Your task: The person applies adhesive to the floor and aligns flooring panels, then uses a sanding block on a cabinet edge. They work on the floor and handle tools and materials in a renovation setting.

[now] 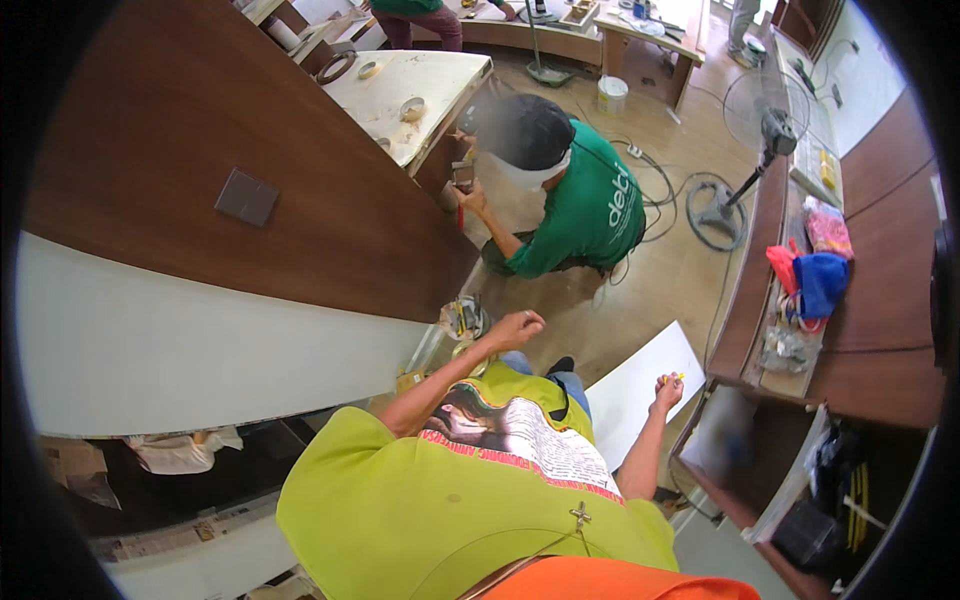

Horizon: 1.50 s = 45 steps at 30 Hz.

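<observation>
My left hand (520,328) is raised at the centre, fingers loosely bent and open, with nothing visible in them. Below and left of it is a container of tools (463,317). My right hand (668,388) is closed on a small yellow object (678,377), too small to identify, over a white board (630,375) that lies tilted beside my legs. A co-worker in a green shirt (590,205) crouches ahead of me, their hands (473,198) at the side of a white-topped counter (450,80) with tape rolls on it.
A curved brown and white panel (140,160) fills the left. On the right are a standing fan (775,130), a ledge with coloured bags (820,285) and an open cabinet (760,470). Cables (660,180), a white bucket (612,95) and other people (430,28) are farther ahead.
</observation>
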Motion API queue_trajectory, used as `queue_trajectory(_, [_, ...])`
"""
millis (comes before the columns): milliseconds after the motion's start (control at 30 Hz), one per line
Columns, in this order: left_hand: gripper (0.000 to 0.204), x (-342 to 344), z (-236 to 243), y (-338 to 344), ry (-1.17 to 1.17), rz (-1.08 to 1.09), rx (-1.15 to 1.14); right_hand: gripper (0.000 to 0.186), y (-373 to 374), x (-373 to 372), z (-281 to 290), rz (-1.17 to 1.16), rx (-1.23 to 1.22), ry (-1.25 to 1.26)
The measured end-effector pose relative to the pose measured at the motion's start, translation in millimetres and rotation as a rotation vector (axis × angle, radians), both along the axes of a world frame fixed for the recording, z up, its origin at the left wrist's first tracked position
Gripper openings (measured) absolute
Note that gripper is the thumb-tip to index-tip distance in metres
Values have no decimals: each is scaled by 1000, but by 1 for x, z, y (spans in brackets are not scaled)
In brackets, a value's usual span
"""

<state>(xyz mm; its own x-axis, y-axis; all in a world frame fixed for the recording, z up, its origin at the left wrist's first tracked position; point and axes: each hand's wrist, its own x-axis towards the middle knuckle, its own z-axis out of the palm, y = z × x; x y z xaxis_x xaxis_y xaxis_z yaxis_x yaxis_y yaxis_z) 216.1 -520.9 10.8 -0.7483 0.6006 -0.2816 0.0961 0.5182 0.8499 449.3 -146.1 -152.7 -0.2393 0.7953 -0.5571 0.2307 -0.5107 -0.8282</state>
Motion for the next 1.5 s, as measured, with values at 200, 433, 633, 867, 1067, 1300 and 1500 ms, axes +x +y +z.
queue_trajectory(200, [29,-6,18,109,-97,-223,49,24,33,-8,-11,64,-38,-6])
queue_trajectory(433, [32,-46,27,212,-234,-513,-32,21,61,-57,-21,9,-61,17])
queue_trajectory(633, [36,-113,19,343,-204,-704,-90,24,106,-94,-11,-28,-100,-4])
queue_trajectory(867, [25,-166,20,460,-174,-506,70,27,214,-108,19,63,-35,-112])
queue_trajectory(1067, [28,-216,-4,519,-85,-531,98,14,310,-160,17,29,-14,-107])
queue_trajectory(1300, [35,-300,21,614,-122,-135,50,16,485,-275,-17,325,122,33])
queue_trajectory(1500, [34,-335,42,662,-98,137,107,23,597,-452,77,836,364,117])
